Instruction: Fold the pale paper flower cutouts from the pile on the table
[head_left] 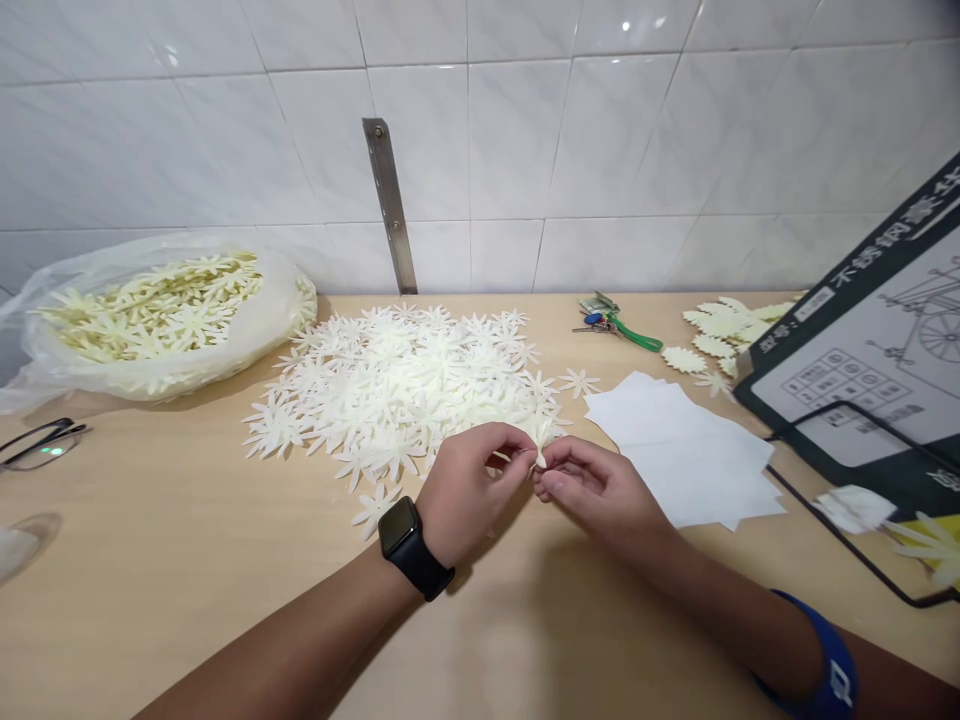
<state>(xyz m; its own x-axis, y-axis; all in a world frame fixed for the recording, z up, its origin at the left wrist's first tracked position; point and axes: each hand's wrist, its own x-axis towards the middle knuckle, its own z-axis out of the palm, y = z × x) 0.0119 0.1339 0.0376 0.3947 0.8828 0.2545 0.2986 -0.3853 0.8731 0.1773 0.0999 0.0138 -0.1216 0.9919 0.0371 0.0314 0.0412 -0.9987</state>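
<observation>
Both hands meet just in front of a wide heap of pale cream flower cutouts [420, 370]. Between my fingertips is one cream petal cutout [541, 456], folded or bunched, its petals pointing up. My left hand [474, 487], with a black watch on the wrist, pinches it from the left. From the right, my right hand [600, 490] pinches the same piece between thumb and fingers. My fingers cover part of the piece, so its full shape is hidden.
A plastic bag [277, 345] of cutouts stands at the left, near eyeglasses [45, 445]. White paper sheets [675, 450] lie right of my hands. Keys with a green strap [634, 333], scalloped cutouts [731, 325] and a large printed box [877, 370] are beyond. Tiled wall behind.
</observation>
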